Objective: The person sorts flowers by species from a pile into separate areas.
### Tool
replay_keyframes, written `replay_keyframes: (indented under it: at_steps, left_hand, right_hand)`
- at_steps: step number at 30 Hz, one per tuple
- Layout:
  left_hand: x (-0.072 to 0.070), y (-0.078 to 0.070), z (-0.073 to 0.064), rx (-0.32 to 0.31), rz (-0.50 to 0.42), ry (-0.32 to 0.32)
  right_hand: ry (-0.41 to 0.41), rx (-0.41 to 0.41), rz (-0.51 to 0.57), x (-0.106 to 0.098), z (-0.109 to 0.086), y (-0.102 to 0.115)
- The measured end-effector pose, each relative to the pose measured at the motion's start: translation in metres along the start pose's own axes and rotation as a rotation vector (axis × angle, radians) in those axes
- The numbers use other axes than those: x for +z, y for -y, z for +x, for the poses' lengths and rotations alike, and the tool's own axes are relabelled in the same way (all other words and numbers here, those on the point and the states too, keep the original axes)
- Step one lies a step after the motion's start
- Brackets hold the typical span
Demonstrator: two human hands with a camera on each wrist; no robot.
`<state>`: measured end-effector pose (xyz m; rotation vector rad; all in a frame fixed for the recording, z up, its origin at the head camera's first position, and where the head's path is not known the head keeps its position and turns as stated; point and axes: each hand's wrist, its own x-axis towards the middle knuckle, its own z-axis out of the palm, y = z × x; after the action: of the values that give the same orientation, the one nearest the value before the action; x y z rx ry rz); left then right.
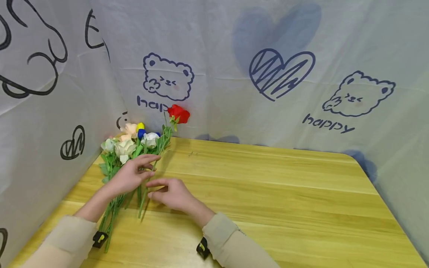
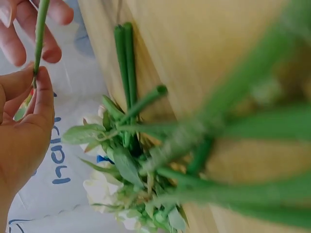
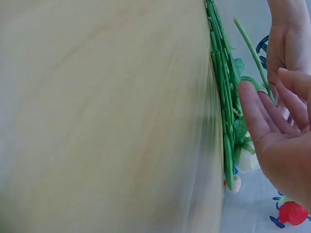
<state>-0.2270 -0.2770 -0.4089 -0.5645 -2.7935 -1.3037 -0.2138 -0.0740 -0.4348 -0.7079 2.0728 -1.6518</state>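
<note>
A red rose (image 1: 178,114) with a long green stem stands tilted above the table, its bloom toward the back curtain. My left hand (image 1: 131,175) pinches the stem between thumb and fingers; the left wrist view shows this grip on the stem (image 2: 40,36). Just to the right of the lower stem is my right hand (image 1: 172,193), its fingers loosely bent with a gap between thumb and fingertips and nothing held. The right wrist view has the red bloom (image 3: 292,212) low at the right. Beneath and beside my left hand lies a bunch of artificial flowers (image 1: 124,148).
The bunch has white, cream and peach blooms with yellow and blue bits, its stems (image 1: 112,217) pointing toward the near edge. The wooden table (image 1: 268,193) stretches to the right. A pale curtain (image 1: 221,111) with drawn bears and hearts encloses the back and sides.
</note>
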Motion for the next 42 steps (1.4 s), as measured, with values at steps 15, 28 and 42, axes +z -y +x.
replay_keyframes:
  at_steps: [15, 28, 42]
  left_hand:
    - [0.014, -0.019, 0.009, -0.007, -0.154, -0.136]
    - [0.028, -0.030, 0.013, -0.011, -0.181, -0.140]
    - [0.037, -0.049, 0.013, 0.053, -0.076, -0.204]
  right_hand:
    - [-0.194, 0.039, 0.247, 0.001, -0.001, 0.002]
    - [-0.241, 0.047, 0.238, -0.013, -0.015, 0.004]
    - [-0.275, 0.000, 0.064, -0.072, -0.061, 0.006]
